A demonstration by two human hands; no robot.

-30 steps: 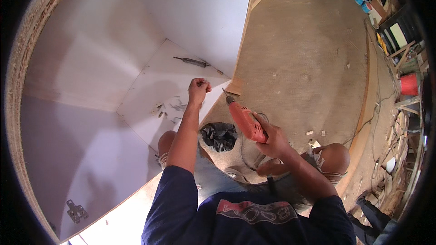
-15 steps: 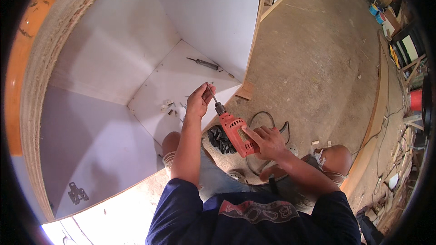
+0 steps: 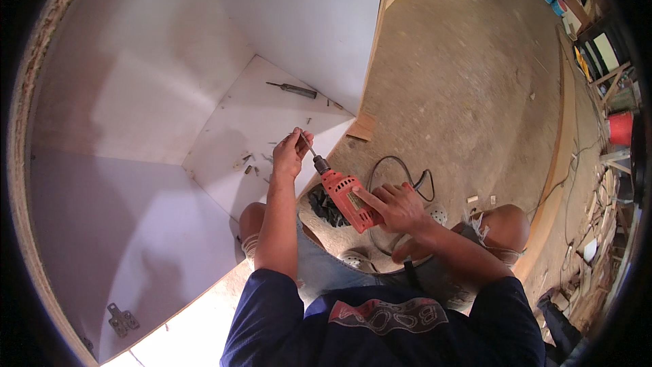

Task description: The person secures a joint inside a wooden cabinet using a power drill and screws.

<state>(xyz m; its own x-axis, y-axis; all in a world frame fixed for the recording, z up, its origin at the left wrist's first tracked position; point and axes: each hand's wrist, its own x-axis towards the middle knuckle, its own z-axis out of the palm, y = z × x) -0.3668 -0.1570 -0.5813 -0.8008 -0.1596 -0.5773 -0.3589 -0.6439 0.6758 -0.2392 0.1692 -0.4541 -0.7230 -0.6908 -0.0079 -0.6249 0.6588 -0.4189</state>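
Observation:
A red corded power drill [image 3: 348,198] is gripped in my right hand [image 3: 399,209], its dark chuck facing up and left. From the chuck a long thin bit [image 3: 310,146] reaches to my left hand [image 3: 291,154], whose fingers are pinched around its tip. Whether a screw sits at that tip is too small to tell. Below and beyond my left hand, several screws and small bits [image 3: 249,164] lie scattered on the white panel [image 3: 221,132] of an open cabinet. A screwdriver-like tool [image 3: 293,89] with a grey handle rests farther back on it.
The cabinet's side wall [image 3: 305,20] rises ahead, and a metal hinge [image 3: 122,319] is on the panel at lower left. A black plastic bag [image 3: 327,207] and the looped cord [image 3: 390,158] lie near my feet. Along the right are a long wooden board [image 3: 560,136], a red bucket [image 3: 620,128] and scrap wood.
The view has shifted slightly, so the cabinet appears farther left. Both hands keep nearly the same pose, with the drill and its bit still between them.

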